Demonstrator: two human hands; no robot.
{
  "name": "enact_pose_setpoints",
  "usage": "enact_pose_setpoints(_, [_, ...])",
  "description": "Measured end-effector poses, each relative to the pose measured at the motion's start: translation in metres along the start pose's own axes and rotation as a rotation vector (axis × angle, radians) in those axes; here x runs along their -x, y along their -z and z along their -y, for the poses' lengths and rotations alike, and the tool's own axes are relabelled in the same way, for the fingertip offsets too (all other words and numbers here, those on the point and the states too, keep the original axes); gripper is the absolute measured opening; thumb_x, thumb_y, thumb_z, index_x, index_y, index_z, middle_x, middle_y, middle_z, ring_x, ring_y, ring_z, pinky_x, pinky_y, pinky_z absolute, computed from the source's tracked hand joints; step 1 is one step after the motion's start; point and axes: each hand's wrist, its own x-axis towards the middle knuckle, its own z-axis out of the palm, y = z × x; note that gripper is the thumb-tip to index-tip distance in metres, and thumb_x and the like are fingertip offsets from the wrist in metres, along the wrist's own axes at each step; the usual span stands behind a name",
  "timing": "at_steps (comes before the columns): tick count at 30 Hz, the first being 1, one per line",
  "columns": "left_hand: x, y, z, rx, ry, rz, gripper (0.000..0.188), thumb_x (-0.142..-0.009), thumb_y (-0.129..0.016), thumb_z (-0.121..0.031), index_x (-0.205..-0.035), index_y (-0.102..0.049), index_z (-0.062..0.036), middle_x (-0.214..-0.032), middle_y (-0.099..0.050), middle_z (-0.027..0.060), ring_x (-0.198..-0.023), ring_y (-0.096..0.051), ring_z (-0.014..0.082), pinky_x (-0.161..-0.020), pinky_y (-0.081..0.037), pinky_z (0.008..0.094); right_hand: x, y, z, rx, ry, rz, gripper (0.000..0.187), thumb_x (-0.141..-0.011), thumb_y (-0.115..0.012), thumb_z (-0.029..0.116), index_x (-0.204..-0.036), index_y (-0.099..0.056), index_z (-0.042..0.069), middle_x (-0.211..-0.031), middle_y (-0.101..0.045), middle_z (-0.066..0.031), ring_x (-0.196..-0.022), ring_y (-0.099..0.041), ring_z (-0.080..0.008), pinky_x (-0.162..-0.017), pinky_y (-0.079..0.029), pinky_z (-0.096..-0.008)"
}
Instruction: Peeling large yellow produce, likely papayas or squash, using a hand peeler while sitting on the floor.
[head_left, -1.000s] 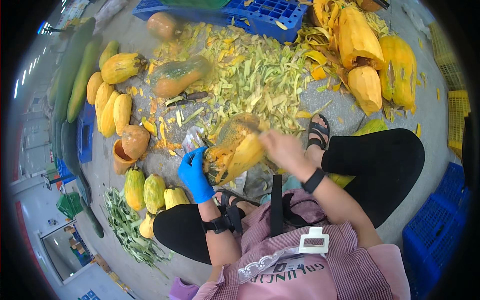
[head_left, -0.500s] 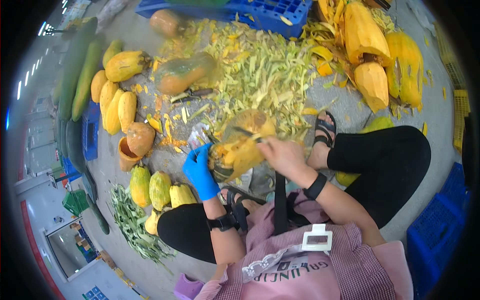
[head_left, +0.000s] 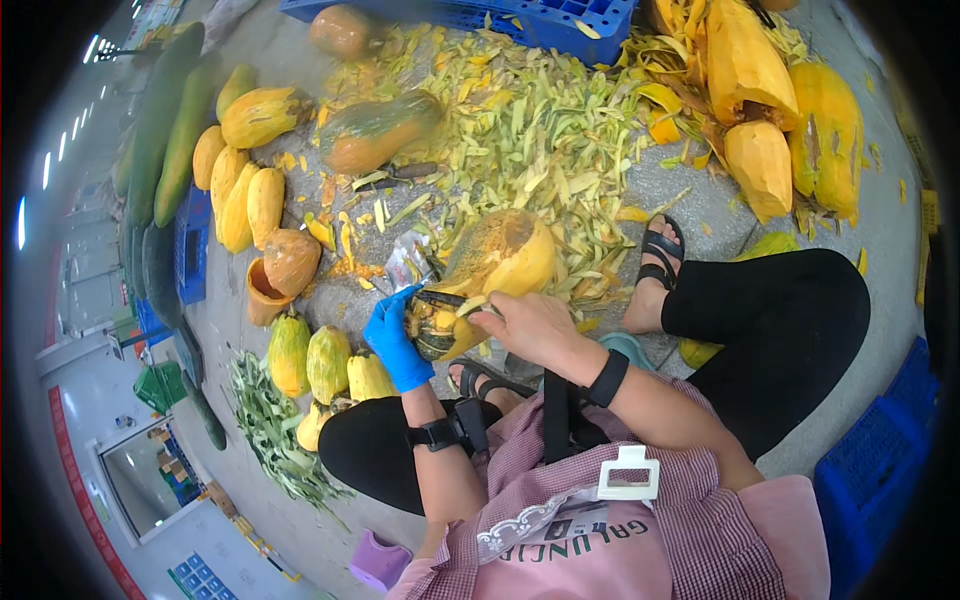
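Note:
A partly peeled yellow pumpkin [head_left: 445,331] with a dark green-striped end is between my hands, above the floor. Against its left end my blue-gloved left hand [head_left: 395,340] is closed, steadying it. My bare right hand [head_left: 530,322] is closed on a dark peeler [head_left: 441,297] lying across the pumpkin's upper side. A pale strip of peel [head_left: 470,306] shows by the right fingertips. Just beyond is a rounded yellow pumpkin surface [head_left: 505,255] with a rough brown patch; I cannot tell whether it is a separate pumpkin. The peeler's blade is mostly hidden.
Heaped peelings [head_left: 540,150] cover the floor ahead. A whole pumpkin [head_left: 375,135] lies near a dark-handled knife [head_left: 410,172]. More squashes [head_left: 265,205] and long green gourds [head_left: 180,150] are at left. Peeled pumpkins [head_left: 755,165] stand at right; a blue crate [head_left: 560,30] is beyond.
My right hand has moved left and slightly down along the pumpkin, with the peeler now near my left hand. The green-striped end shows more now. The whole view has shifted slightly.

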Motion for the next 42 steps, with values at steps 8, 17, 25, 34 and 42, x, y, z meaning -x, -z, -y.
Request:
enact_pose_setpoints(8, [0.003,-0.005,-0.014,0.041,0.148,0.011,0.018,-0.074,-0.05,-0.009,-0.082,-0.062,0.003,-0.069,-0.058,0.0036,-0.063,-0.049,0.009,-0.061,-0.039,0.0223,-0.001,0.023,-0.065,0.227,-0.238,-0.239,0.031,-0.081,-0.044,0.033,-0.071,-0.052,0.005,-0.056,-0.055,-0.015,-0.051,-0.055,-0.0312,-0.045,-0.043,-0.0387])
enact_pose_setpoints(17, [0.005,-0.019,-0.024,0.036,0.131,0.0,0.016,-0.074,-0.052,-0.009,-0.081,-0.063,0.0008,-0.063,-0.053,-0.0001,-0.054,-0.041,0.0051,-0.051,-0.033,0.019,0.024,-0.007,-0.004,-0.151,-0.055,-0.159,0.03,-0.082,-0.043,0.034,-0.073,-0.05,0.006,-0.054,-0.053,-0.0161,-0.051,-0.052,-0.0347,-0.047,-0.039,-0.044])
enact_pose_setpoints(25, [0.006,-0.018,-0.016,0.044,0.174,0.005,0.016,-0.073,-0.054,-0.011,-0.08,-0.063,0.001,-0.063,-0.054,-0.0002,-0.055,-0.042,0.0053,-0.052,-0.035,0.0204,0.005,0.007,-0.057,0.204,-0.166,-0.175,0.032,-0.082,-0.042,0.035,-0.073,-0.051,0.006,-0.056,-0.054,-0.0151,-0.055,-0.055,-0.0319,-0.048,-0.042,-0.0393])
enact_pose_setpoints(34, [0.01,-0.016,-0.016,0.001,0.183,0.017,0.017,-0.073,-0.054,-0.012,-0.081,-0.063,0.0015,-0.066,-0.057,0.0026,-0.058,-0.046,0.0076,-0.055,-0.037,0.0222,0.006,0.007,-0.041,0.04,-0.126,-0.273,0.023,-0.083,-0.041,0.031,-0.079,-0.053,0.011,-0.059,-0.054,-0.0139,-0.052,-0.054,-0.0316,-0.046,-0.04,-0.0405])
enact_pose_setpoints(42, [0.002,-0.017,-0.015,0.079,0.193,0.019,0.017,-0.074,-0.054,-0.012,-0.08,-0.063,0.0011,-0.063,-0.053,0.0011,-0.058,-0.042,0.006,-0.054,-0.035,0.0209,0.006,-0.001,-0.034,0.076,-0.114,-0.121,0.032,-0.082,-0.043,0.035,-0.074,-0.051,0.005,-0.057,-0.053,-0.0167,-0.055,-0.054,-0.0344,-0.049,-0.04,-0.0417])
